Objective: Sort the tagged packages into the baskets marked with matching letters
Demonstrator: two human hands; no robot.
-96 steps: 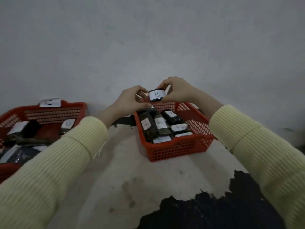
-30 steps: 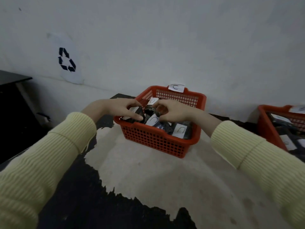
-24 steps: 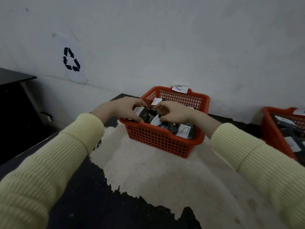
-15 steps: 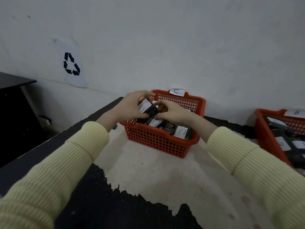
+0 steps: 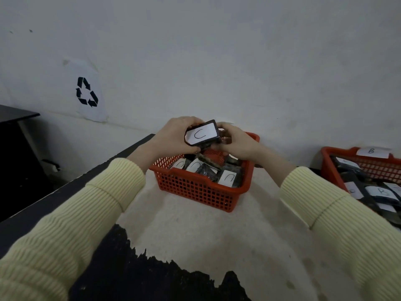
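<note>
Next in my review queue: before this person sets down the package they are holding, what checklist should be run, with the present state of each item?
1. Tag on the held package readable: ok, a C turned sideways.
2. Grip secure: ok, left hand and right hand both hold it.
3. Package above the near basket: ok.
4. Near basket's own letter label: cannot tell, hidden behind the hands.
5. Packages inside match: ok, visible tags read C.
6. B basket kept apart: ok, off to the right.
</note>
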